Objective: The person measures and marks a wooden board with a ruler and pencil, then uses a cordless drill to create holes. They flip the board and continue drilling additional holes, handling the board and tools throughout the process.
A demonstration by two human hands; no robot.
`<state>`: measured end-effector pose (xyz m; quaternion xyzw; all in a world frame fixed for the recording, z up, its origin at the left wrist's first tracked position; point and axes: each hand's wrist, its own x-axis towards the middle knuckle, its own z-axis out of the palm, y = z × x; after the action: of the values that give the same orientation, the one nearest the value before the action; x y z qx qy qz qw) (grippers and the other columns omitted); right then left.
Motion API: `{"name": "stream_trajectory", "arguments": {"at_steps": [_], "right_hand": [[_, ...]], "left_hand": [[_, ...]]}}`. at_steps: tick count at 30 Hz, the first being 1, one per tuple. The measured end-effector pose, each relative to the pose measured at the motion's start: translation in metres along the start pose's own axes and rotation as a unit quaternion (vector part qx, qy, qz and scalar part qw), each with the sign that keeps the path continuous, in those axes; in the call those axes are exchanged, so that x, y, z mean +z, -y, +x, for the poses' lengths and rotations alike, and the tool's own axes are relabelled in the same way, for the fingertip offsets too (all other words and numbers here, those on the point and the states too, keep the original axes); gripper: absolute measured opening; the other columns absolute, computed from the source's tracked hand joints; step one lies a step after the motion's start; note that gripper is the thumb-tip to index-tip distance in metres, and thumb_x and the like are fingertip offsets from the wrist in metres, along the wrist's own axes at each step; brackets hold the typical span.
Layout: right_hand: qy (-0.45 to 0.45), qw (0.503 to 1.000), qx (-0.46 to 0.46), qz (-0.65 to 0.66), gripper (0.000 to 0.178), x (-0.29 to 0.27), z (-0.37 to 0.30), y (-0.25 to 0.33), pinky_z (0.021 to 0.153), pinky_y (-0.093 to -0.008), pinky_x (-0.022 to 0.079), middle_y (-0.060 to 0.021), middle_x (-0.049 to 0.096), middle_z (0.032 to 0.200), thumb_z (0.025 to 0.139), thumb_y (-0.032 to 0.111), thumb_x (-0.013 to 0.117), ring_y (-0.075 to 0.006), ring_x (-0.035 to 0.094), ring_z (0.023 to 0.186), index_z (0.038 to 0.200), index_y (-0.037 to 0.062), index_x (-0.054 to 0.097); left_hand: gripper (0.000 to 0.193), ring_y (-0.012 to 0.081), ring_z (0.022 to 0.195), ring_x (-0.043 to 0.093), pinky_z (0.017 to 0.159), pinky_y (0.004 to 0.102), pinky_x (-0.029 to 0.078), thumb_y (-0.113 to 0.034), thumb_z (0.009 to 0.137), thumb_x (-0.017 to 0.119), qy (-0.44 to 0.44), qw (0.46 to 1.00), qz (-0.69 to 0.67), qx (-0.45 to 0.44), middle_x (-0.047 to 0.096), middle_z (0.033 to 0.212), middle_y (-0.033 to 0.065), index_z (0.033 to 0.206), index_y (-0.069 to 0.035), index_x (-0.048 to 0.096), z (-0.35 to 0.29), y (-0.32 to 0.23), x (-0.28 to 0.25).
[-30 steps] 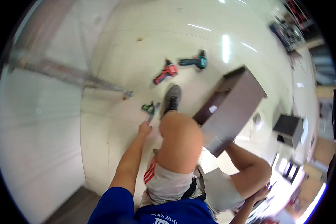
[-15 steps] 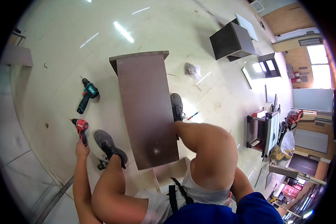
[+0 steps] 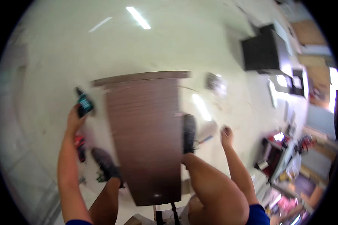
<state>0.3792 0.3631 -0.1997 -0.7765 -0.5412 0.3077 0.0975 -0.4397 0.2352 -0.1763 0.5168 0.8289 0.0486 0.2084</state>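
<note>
My left hand (image 3: 75,119) is wrapped round the handle of a teal and black cordless drill (image 3: 85,104), left of a brown wooden drawer or cabinet piece (image 3: 142,131). This long piece lies between my legs, with a wider board (image 3: 142,77) across its far end. On the floor beside my left forearm rests a red and black cordless drill (image 3: 79,146). To the right, above the floor, my right hand (image 3: 227,137) has its fingers curled closed. Blur hides whether anything small is in it. A thin blue pen-like tool (image 3: 205,139) lies near my right shoe.
A clear plastic bag of small hardware (image 3: 216,83) lies to the right of the wooden piece. Dark cabinet boxes (image 3: 264,50) stand at the far right. A cart (image 3: 276,153) with tools is on the right. My shoes (image 3: 189,131) flank the wooden piece.
My left hand has left the red drill and now grips the teal one farther away. My right hand has come into view on the right. The view has shifted and blurred.
</note>
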Motion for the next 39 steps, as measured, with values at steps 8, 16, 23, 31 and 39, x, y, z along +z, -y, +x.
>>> {"name": "stream_trajectory", "arguments": {"at_steps": [8, 16, 23, 31, 39], "right_hand": [[-0.08, 0.996, -0.027, 0.041, 0.031, 0.006, 0.179, 0.138, 0.096, -0.0375, 0.049, -0.0219, 0.068, 0.112, 0.092, 0.003, 0.047, -0.0315, 0.064, 0.111, 0.118, -0.0029, 0.062], [0.023, 0.995, -0.087, 0.032, 0.027, 0.03, 0.213, 0.139, 0.07, -0.0349, 0.057, -0.0167, 0.071, 0.094, 0.077, 0.007, 0.068, -0.0248, 0.071, 0.074, 0.102, 0.0002, 0.07], [-0.059, 0.972, -0.147, -0.176, 0.035, 0.049, 0.21, 0.122, 0.09, -0.0459, 0.05, -0.0216, 0.065, 0.113, 0.081, 0.018, 0.064, -0.0392, 0.062, 0.104, 0.113, 0.0043, 0.064], [0.042, 0.945, -0.171, -0.277, 0.023, 0.03, 0.21, 0.119, 0.086, -0.0475, 0.051, -0.0207, 0.068, 0.104, 0.084, 0.016, 0.059, -0.0405, 0.064, 0.099, 0.101, 0.0028, 0.069], [0.044, 0.894, -0.225, -0.385, 0.018, 0.01, 0.215, 0.098, 0.083, -0.0498, 0.05, -0.021, 0.067, 0.102, 0.087, 0.012, 0.057, -0.0405, 0.064, 0.096, 0.098, 0.0033, 0.068]], "left_hand": [[0.055, 0.0448, 0.102, 0.061, 0.087, 0.048, 0.05, -0.013, 0.072, 0.074, 0.015, 0.994, 0.004, -0.11, 0.064, 0.108, 0.026, 0.117, -0.001, 0.046, 0.064, -0.038, 0.032], [0.05, 0.0453, 0.098, 0.063, 0.087, 0.0478, 0.049, -0.026, 0.077, 0.074, -0.063, 0.983, -0.038, -0.169, 0.066, 0.103, 0.0257, 0.114, -0.001, 0.052, 0.05, -0.032, 0.033], [0.041, 0.0209, 0.086, 0.062, 0.081, 0.0338, 0.049, -0.021, 0.086, 0.068, 0.032, 0.981, -0.084, -0.169, 0.065, 0.093, 0.0095, 0.119, 0.002, 0.059, -0.042, -0.029, -0.089], [0.032, 0.0148, 0.077, 0.044, 0.075, 0.0304, 0.038, -0.023, 0.091, 0.054, -0.062, 0.888, -0.433, -0.139, 0.046, 0.082, 0.0023, 0.116, -0.003, 0.048, -0.246, -0.213, -0.247], [0.039, 0.0122, 0.062, 0.053, 0.072, 0.0323, 0.037, -0.029, 0.082, 0.071, -0.112, 0.823, -0.55, -0.082, 0.053, 0.072, -0.0008, 0.106, -0.01, 0.047, -0.284, -0.327, -0.224]]}}
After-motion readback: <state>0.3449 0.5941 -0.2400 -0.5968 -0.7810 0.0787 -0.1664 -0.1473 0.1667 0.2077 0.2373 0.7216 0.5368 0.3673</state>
